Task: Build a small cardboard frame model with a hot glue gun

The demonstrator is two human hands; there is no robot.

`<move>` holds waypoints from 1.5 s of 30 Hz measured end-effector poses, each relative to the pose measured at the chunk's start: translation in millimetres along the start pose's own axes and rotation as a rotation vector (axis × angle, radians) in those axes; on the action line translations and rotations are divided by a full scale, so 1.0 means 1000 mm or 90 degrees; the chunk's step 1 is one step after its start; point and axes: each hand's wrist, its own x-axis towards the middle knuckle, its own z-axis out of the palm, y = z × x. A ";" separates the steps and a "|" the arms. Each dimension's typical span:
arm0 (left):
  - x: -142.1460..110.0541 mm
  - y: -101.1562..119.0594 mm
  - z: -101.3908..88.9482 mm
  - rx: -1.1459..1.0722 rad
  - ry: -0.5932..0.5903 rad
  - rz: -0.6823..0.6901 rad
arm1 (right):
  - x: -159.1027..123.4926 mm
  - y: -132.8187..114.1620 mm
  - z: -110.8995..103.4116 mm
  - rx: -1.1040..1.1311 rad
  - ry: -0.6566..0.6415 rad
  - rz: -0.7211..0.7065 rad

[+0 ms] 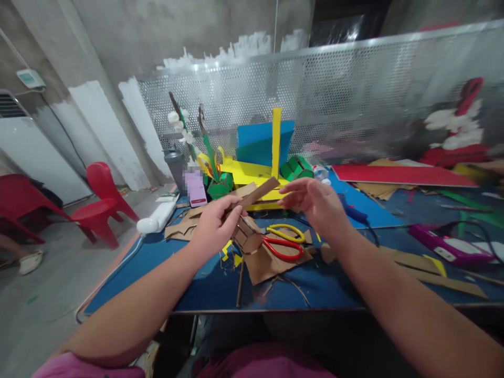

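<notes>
My left hand (216,227) is closed on a brown cardboard strip (260,192) that points up and to the right. Just beyond the strip's free end, my right hand (316,206) is raised with its fingers apart and holds nothing. Below the left hand is a small folded cardboard piece with several sides (248,239); whether that hand touches it, I cannot tell. Scissors with one red and one yellow handle (282,253) rest on a flat piece of cardboard (258,268) between my forearms; their blades are hidden.
Behind the hands stand a yellow and blue board structure (276,144) and green boxes (221,185). A phone (197,191) and a white power strip (157,218) are at left. A purple device (449,244), a red board (405,175) and cardboard strips lie at right. Red chairs (100,202) stand beyond.
</notes>
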 end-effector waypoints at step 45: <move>-0.016 0.014 0.021 -0.343 -0.013 -0.176 | -0.016 -0.014 -0.056 -0.568 0.009 -0.272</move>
